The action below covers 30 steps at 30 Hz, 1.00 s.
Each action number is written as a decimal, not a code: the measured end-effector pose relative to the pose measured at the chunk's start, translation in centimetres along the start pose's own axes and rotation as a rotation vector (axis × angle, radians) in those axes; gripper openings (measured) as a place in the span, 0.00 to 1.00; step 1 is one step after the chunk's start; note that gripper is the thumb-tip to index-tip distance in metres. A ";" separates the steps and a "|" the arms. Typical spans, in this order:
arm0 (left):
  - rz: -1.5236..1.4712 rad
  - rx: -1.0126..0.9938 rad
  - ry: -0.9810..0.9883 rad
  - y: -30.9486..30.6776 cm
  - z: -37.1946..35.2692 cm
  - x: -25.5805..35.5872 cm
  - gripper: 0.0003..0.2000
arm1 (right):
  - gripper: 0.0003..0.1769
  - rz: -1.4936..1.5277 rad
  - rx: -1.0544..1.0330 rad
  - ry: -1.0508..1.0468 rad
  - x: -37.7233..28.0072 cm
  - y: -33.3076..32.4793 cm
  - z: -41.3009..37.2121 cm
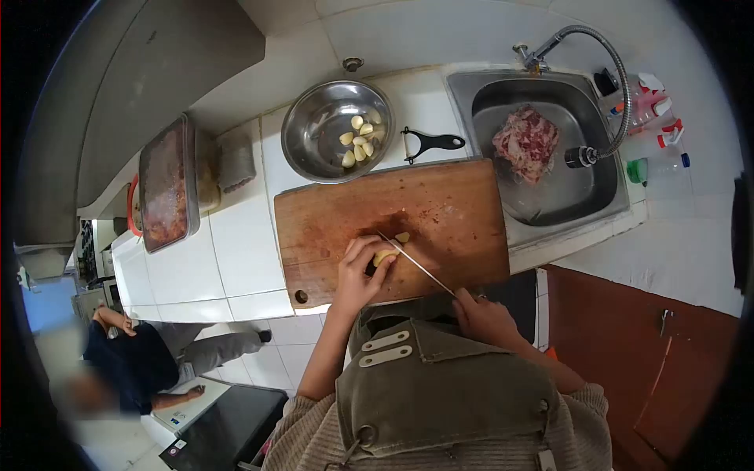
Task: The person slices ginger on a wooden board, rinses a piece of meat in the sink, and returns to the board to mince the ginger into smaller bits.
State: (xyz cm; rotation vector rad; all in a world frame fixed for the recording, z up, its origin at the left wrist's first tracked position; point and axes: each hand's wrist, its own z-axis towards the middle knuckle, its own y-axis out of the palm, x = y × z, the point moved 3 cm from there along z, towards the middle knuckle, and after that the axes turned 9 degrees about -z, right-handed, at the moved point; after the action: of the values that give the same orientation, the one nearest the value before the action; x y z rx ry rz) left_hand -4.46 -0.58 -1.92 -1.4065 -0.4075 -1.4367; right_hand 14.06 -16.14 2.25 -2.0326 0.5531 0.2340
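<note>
On the wooden cutting board, my left hand is closed round a pale yellow peeled vegetable piece, its fingers curled over the top. My right hand grips the handle of a kitchen knife. The thin blade runs up and left, its edge against the vegetable piece beside my left fingertips. A small cut-off bit lies just beyond the blade. Behind the board, a steel bowl holds several pale peeled pieces that look like garlic cloves. Reddish-brown stains mark the board.
A black-handled peeler lies right of the bowl. Raw meat sits in the steel sink under a flexible tap. Lidded food containers stand at left. Bottles line the right side. Another person is at far left.
</note>
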 end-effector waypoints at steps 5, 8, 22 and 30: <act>0.001 -0.003 -0.028 0.1 -0.1 -0.4 0.08 | 0.11 -0.007 -0.062 0.008 -0.2 0.3 0.4; -0.007 0.001 -0.002 0.2 -0.1 -0.4 0.09 | 0.12 -0.056 0.002 -0.049 -0.6 1.1 2.4; -0.024 0.006 0.011 0.1 0.1 -0.4 0.09 | 0.09 0.003 0.041 -0.045 1.4 2.3 1.6; -0.024 -0.001 -0.018 0.1 0.0 -0.5 0.09 | 0.10 0.007 -0.069 -0.032 -0.3 -0.2 0.9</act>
State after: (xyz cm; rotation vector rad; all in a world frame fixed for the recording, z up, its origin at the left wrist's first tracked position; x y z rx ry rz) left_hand -4.50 -0.35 -2.41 -1.4204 -0.4363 -1.4447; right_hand 13.94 -15.22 2.05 -2.0903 0.5386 0.2925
